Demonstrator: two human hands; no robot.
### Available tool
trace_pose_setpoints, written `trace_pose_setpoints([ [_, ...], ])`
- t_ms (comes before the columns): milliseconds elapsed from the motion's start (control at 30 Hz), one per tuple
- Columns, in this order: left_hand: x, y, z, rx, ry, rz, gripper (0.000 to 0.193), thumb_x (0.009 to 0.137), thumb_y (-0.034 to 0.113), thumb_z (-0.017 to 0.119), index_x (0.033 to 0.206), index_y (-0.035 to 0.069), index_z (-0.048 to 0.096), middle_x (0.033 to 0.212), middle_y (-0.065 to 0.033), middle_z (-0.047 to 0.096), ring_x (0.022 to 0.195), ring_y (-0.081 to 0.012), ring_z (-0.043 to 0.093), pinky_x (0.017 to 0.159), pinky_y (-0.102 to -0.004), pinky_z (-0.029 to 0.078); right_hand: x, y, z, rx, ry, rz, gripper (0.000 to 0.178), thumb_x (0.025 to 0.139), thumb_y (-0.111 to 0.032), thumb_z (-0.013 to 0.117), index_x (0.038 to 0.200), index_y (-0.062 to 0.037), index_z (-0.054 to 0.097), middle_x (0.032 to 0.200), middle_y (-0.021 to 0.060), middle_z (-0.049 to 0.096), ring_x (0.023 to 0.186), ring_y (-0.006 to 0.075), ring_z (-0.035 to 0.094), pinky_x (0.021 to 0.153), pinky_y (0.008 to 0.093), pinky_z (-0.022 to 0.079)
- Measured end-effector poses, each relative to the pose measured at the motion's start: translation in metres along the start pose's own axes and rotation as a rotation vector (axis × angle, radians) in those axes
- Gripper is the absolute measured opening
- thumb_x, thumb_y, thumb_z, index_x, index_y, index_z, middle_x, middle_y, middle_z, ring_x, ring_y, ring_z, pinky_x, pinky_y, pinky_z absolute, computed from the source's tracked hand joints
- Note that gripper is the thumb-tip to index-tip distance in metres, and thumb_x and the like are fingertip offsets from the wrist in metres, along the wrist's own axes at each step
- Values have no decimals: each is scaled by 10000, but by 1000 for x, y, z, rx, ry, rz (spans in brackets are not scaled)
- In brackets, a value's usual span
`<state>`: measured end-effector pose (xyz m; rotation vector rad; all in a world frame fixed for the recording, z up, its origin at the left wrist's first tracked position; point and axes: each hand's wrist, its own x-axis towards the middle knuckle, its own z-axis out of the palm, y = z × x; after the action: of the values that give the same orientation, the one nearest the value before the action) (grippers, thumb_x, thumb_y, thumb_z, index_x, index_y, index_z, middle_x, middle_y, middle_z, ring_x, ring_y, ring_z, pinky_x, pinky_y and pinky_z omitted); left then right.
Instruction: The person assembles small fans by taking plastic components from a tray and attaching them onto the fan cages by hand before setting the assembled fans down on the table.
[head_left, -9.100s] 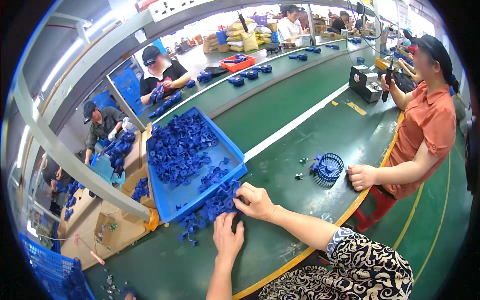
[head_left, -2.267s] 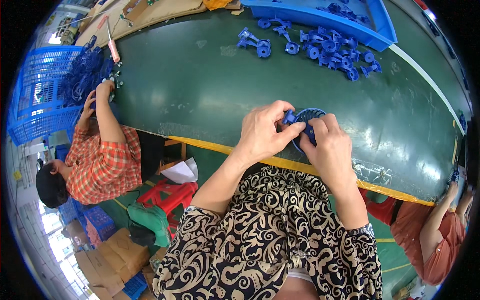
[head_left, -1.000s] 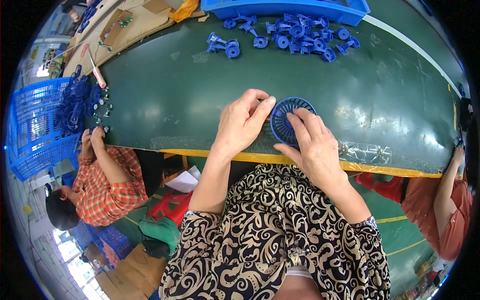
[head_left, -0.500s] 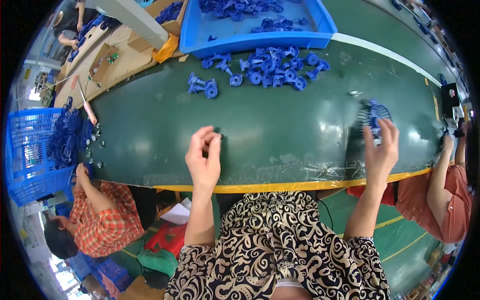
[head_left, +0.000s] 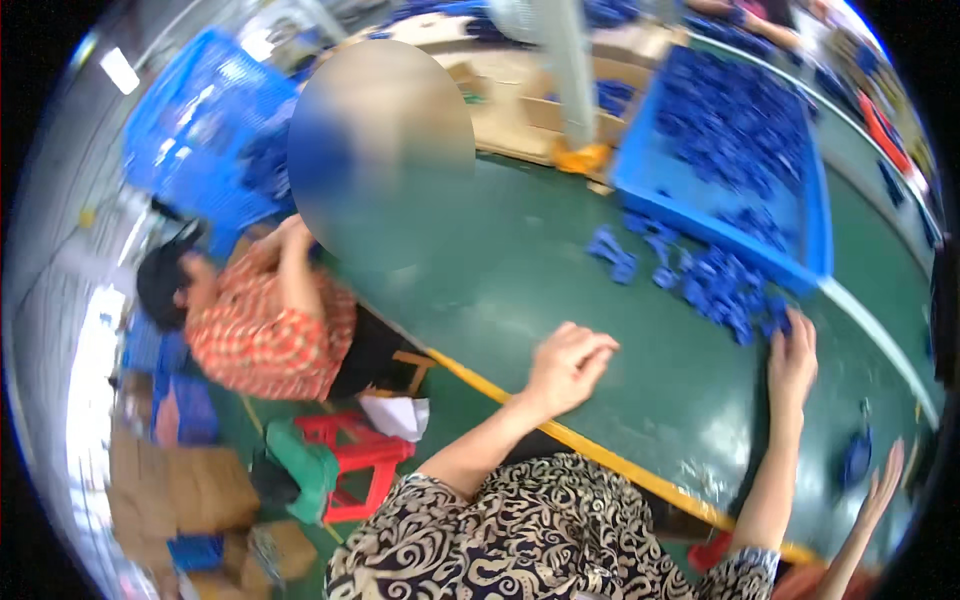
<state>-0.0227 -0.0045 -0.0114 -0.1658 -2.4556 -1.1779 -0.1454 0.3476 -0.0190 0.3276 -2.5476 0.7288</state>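
Note:
Over the green table, near its yellow edge, is my left hand. Its fingers are curled with thumb and forefinger together; whatever they may hold is too small to make out. Farther right, my right hand reaches to the near right end of a pile of blue plastic parts. Its fingertips close on one blue plastic part there, partly hidden by the fingers. A few similar blue parts lie left of the pile.
Beyond the pile stands a blue tray full of blue parts. A round blue piece lies at right, beside a co-worker's hand. At left, a person in a checked shirt sits near a blue basket and red stool.
The view has swung left. My right hand has gone from the round blue piece at the right to the pile. My left hand stays curled. A co-worker's hand has come near the round piece.

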Motion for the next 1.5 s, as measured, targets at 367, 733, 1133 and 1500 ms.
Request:
trace_pose_setpoints([
  [367,-2,-10,6,-3,-1,-1,97,966,163,670,932,72,658,827,-72,689,800,-292,637,698,-417,511,-12,41,23,373,91,312,389,1033,-138,677,1398,-15,624,912,-31,602,721,47,455,624,220,393],
  [733,-5,-14,6,-23,23,34,94,974,163,661,938,76,672,857,-66,698,808,-280,638,712,-408,508,-17,50,19,377,115,322,399,1042,-196,679,1388,-3,635,866,-33,566,735,41,477,621,208,391],
  [1133,-6,-12,6,-21,54,70,82,920,108,693,992,98,733,803,-51,708,748,-264,646,701,-394,522,-16,41,19,319,114,287,377,1027,-180,692,1365,-16,659,823,-22,624,707,51,518,622,222,438],
  [1500,6,-35,-25,-51,155,-46,91,936,102,741,1016,61,754,883,-72,713,781,-164,668,684,-304,528,-17,42,11,275,38,313,370,1023,-197,691,1348,-20,670,792,-30,590,696,54,488,620,233,422],
])
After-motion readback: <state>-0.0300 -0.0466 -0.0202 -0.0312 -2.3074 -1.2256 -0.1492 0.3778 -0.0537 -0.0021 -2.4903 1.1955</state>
